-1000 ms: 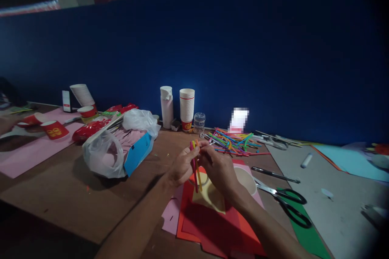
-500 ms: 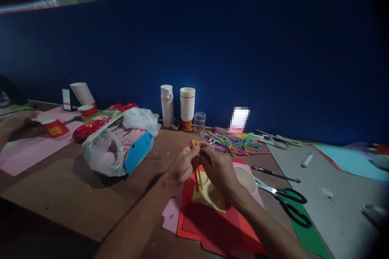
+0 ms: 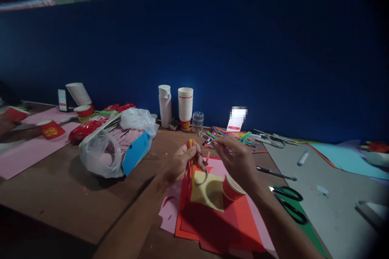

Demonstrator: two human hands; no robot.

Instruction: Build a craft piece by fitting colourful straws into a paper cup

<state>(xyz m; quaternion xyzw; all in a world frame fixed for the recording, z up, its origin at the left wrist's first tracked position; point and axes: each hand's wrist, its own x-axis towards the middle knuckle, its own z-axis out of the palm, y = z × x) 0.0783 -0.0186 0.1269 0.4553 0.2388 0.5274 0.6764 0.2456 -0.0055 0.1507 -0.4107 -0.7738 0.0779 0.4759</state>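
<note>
While left hand (image 3: 181,164) grips 3 straws (image 3: 190,158), right hand (image 3: 235,160) hovers over 1 red cup (image 3: 232,188).

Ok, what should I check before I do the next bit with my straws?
Left hand gripping the pink and yellow straws: ok.
Right hand apart from those straws: ok.
Thin clear ring fastened to the straws: cannot tell.
Red paper cup standing upright: not ok, it looks tipped over.
Black-handled steel scissors away from both hands: ok.
</note>
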